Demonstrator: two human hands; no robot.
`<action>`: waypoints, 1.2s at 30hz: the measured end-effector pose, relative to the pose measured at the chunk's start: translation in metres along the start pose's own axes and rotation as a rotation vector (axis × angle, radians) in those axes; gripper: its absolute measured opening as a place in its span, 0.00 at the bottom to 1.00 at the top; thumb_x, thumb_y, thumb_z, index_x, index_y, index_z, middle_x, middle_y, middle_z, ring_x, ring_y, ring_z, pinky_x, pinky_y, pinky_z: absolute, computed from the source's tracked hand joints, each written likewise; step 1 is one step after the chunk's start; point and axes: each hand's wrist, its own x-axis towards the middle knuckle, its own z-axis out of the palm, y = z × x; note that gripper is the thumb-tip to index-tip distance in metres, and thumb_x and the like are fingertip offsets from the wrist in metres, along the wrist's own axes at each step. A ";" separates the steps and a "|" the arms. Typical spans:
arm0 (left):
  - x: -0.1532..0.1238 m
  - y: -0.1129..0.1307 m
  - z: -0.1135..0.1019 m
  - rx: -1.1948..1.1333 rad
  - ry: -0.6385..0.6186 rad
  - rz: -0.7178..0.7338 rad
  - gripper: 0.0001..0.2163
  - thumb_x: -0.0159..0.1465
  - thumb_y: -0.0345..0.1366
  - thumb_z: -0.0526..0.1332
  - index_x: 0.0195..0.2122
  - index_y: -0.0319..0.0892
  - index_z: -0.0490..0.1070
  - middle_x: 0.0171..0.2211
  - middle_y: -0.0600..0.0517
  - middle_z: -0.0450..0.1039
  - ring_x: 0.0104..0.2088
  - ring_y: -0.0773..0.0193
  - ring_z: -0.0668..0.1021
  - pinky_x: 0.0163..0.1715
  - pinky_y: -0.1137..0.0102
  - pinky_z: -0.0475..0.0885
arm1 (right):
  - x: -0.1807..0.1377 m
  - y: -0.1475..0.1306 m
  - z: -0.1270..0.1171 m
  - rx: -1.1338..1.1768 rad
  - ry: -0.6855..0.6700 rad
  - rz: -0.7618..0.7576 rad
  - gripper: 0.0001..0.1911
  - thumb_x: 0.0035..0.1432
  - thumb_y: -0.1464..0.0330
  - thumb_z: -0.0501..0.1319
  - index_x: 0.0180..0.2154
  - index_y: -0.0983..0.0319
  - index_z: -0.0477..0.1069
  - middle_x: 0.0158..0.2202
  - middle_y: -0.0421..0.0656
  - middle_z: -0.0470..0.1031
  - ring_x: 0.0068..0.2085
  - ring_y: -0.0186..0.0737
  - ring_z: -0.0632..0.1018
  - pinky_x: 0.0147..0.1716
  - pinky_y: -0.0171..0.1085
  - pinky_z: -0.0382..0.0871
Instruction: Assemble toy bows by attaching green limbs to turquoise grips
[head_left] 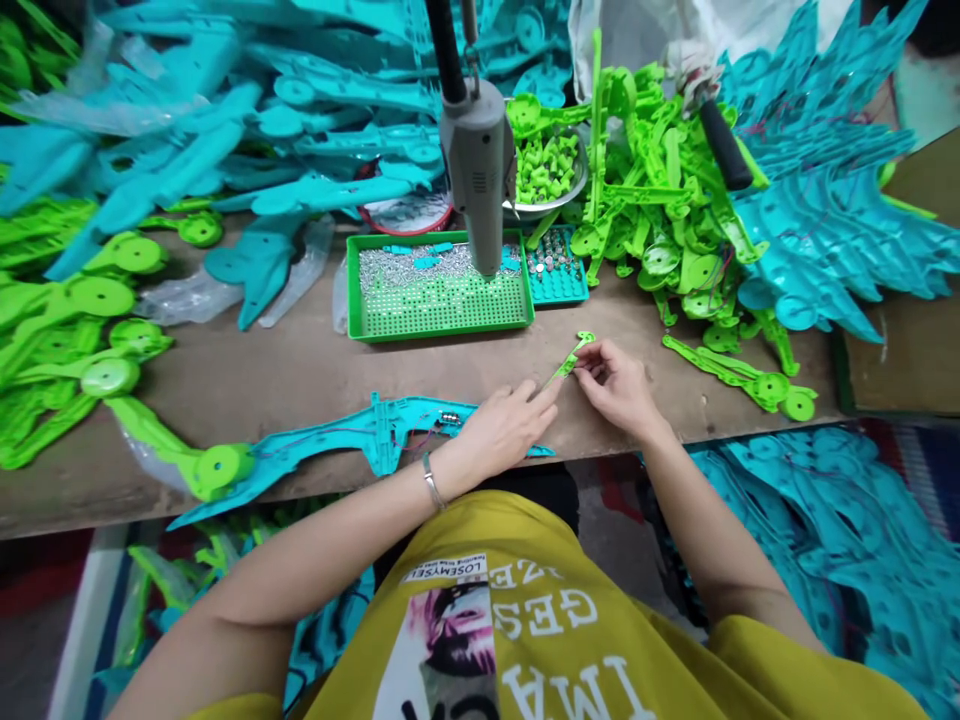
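Note:
A narrow lime-green plastic piece [570,362] is held slanted just above the table, between my two hands. My right hand [616,388] pinches it near its upper part with thumb and fingertips. My left hand [510,425] has its fingers closed round the lower end, which they partly hide. Under my left wrist and hand lies a long turquoise plastic shell half [315,445], inner side up, with thin wires and a small metal part in it. A green jointed piece [221,470] rests against the shell's left end.
A grey electric screwdriver [480,160] hangs over a green screw tray [442,325]. Beside it are a small turquoise tray [562,290] and a metal bowl [581,180] of green bits. Turquoise shells [172,90] and green parts [645,180] are heaped around; a black-handled tool [724,145] lies on the right.

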 end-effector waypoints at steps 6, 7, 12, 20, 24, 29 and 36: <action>0.006 -0.002 -0.005 0.019 -0.011 0.079 0.08 0.71 0.29 0.54 0.48 0.37 0.70 0.67 0.38 0.63 0.51 0.52 0.72 0.40 0.61 0.73 | 0.008 -0.002 -0.001 -0.026 -0.007 -0.036 0.09 0.56 0.72 0.61 0.41 0.58 0.72 0.33 0.40 0.79 0.30 0.36 0.78 0.33 0.37 0.76; 0.007 -0.003 -0.005 0.014 -0.008 0.084 0.08 0.71 0.29 0.54 0.48 0.36 0.70 0.66 0.38 0.65 0.51 0.52 0.73 0.41 0.61 0.73 | 0.009 -0.003 -0.002 -0.024 -0.010 -0.049 0.09 0.56 0.72 0.61 0.40 0.58 0.72 0.33 0.40 0.80 0.31 0.37 0.79 0.34 0.38 0.76; 0.007 -0.003 -0.001 -0.016 0.001 0.058 0.09 0.71 0.27 0.52 0.48 0.37 0.69 0.65 0.38 0.65 0.49 0.54 0.73 0.43 0.61 0.74 | 0.009 -0.007 -0.008 -0.034 -0.037 -0.076 0.08 0.57 0.71 0.61 0.40 0.59 0.74 0.36 0.42 0.83 0.34 0.39 0.83 0.38 0.39 0.80; 0.007 -0.002 -0.002 -0.039 -0.004 0.040 0.09 0.71 0.26 0.52 0.49 0.37 0.69 0.63 0.38 0.66 0.50 0.54 0.73 0.44 0.61 0.75 | 0.009 0.001 -0.010 0.055 -0.039 -0.071 0.12 0.61 0.70 0.61 0.47 0.59 0.73 0.40 0.44 0.84 0.39 0.40 0.85 0.43 0.41 0.80; 0.006 -0.002 0.000 -0.014 0.017 0.039 0.09 0.72 0.28 0.51 0.49 0.37 0.68 0.63 0.39 0.66 0.50 0.54 0.73 0.44 0.61 0.75 | 0.009 -0.002 -0.006 -0.031 0.007 -0.102 0.15 0.60 0.71 0.62 0.49 0.58 0.69 0.38 0.42 0.84 0.36 0.39 0.85 0.41 0.40 0.80; 0.005 -0.001 0.002 -0.014 0.034 0.037 0.09 0.72 0.28 0.51 0.49 0.38 0.68 0.65 0.40 0.64 0.50 0.54 0.72 0.44 0.62 0.75 | 0.005 -0.002 -0.001 -0.148 0.092 -0.156 0.11 0.61 0.70 0.63 0.46 0.57 0.70 0.37 0.43 0.85 0.43 0.45 0.85 0.48 0.46 0.78; 0.005 0.000 0.000 -0.058 0.043 0.024 0.08 0.71 0.27 0.53 0.49 0.38 0.68 0.64 0.39 0.66 0.50 0.54 0.72 0.45 0.61 0.74 | 0.002 -0.001 0.005 -0.073 0.169 -0.068 0.13 0.59 0.68 0.65 0.47 0.57 0.71 0.37 0.42 0.85 0.39 0.43 0.86 0.44 0.43 0.80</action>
